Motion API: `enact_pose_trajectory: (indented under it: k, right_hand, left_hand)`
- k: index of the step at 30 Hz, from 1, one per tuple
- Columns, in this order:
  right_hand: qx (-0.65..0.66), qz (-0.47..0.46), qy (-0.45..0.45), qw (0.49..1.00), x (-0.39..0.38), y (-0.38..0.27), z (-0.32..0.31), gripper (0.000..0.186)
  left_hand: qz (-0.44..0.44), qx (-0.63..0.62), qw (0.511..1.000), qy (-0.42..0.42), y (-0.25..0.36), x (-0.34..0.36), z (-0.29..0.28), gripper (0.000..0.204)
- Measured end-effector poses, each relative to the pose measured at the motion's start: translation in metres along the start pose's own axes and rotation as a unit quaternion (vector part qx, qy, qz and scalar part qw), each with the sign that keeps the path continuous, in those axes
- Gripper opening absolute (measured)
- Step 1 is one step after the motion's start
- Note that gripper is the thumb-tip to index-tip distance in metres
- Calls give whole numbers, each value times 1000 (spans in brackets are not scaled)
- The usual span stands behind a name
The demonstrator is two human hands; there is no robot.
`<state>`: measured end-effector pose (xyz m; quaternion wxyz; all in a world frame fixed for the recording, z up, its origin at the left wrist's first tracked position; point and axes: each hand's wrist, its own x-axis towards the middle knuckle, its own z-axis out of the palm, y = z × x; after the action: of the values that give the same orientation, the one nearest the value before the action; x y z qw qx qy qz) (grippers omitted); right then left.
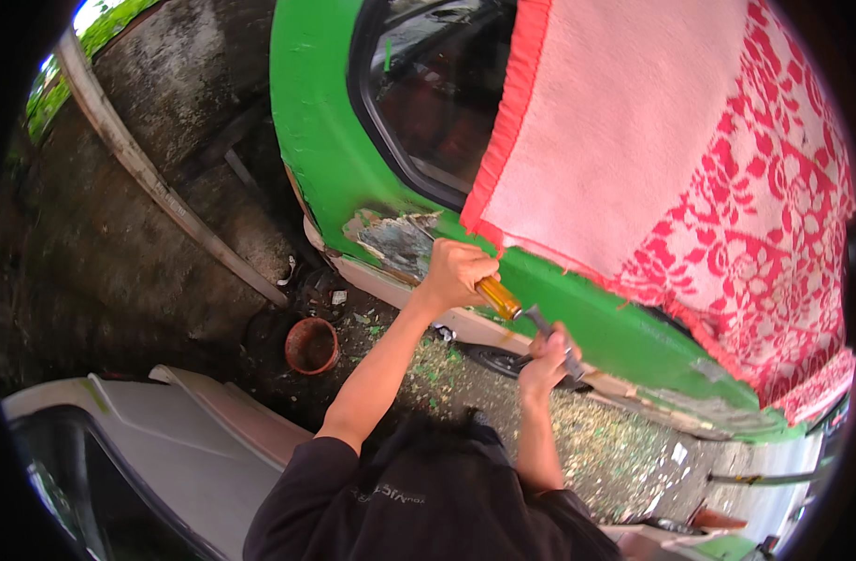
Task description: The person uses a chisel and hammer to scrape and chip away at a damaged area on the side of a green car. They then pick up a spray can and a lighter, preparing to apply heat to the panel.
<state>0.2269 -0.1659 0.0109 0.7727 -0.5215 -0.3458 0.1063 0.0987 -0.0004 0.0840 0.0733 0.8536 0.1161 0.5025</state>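
My left hand (458,271) is closed around a screwdriver-like tool with a clear amber handle (499,298). Its thin shank points up and left at a bare, scraped patch (397,245) on the green vehicle body (308,140); whether the tip touches the metal I cannot tell. In my right hand (543,363) is a grey metal hammer (540,321), its head close to the butt of the amber handle. The fingers wrap round it, and part of the hammer is hidden by them.
A red and pink floral blanket (624,122) drapes over the vehicle beside its dark window (437,103). A reddish bucket (312,347) stands on the debris-strewn ground at left. Behind it leans a long pole (157,187). A pale vehicle (185,439) is at lower left.
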Motion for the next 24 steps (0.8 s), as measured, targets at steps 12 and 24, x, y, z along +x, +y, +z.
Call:
enact_pose_trajectory:
  k: [12, 24]
  right_hand:
    - [98, 53, 84, 990, -9, -21, 10, 40]
    - [16, 24, 126, 992, 5, -34, 5, 47]
  left_hand:
    - [-16, 19, 1000, 1, -1, 3, -6, 22]
    - [3, 0, 1000, 2, -2, -1, -4, 22]
